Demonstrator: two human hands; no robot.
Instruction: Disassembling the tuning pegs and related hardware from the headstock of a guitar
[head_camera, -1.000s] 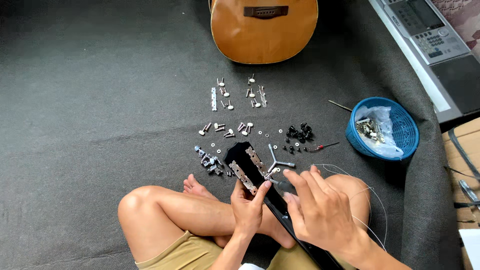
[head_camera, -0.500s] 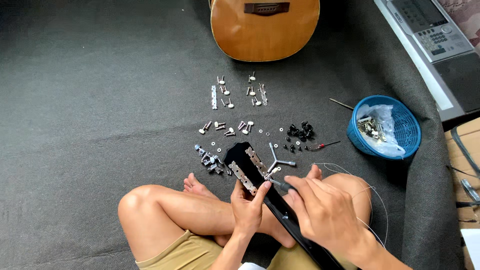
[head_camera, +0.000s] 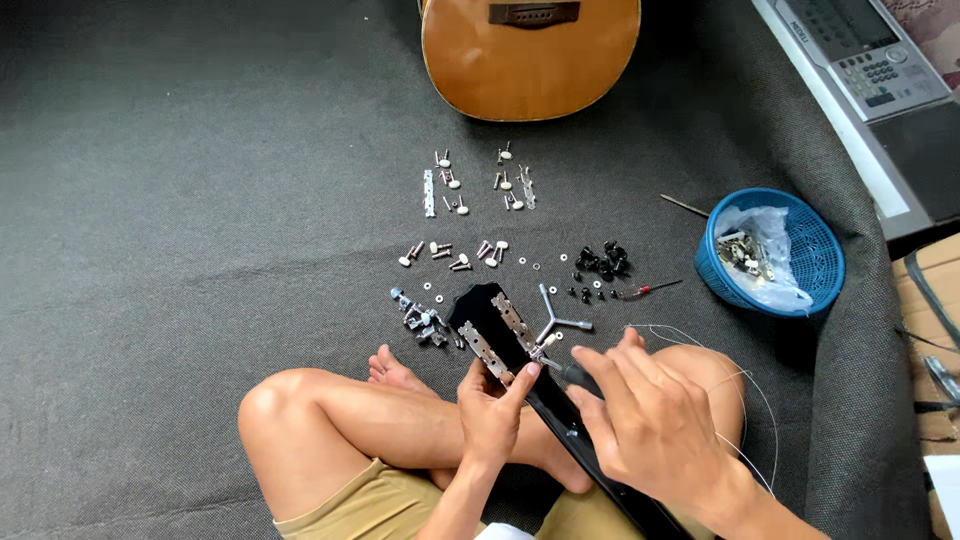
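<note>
The guitar body (head_camera: 530, 55) lies at the mat's (head_camera: 200, 200) far edge, with tuning pegs (head_camera: 475, 180) spread before it. The basket (head_camera: 770, 250) sits toward the right edge, a keyboard (head_camera: 860, 70) behind it. The headstock (head_camera: 495, 320) rests nearest, across the person's legs.

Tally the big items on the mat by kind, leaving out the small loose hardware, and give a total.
Guitar parts: 2, the tan acoustic guitar body and the black guitar neck under the left hand and right hand
Baskets: 1, the blue basket
Keyboards: 1, the electronic keyboard
Three-arm wrenches: 1, the wrench
Total: 5
</note>
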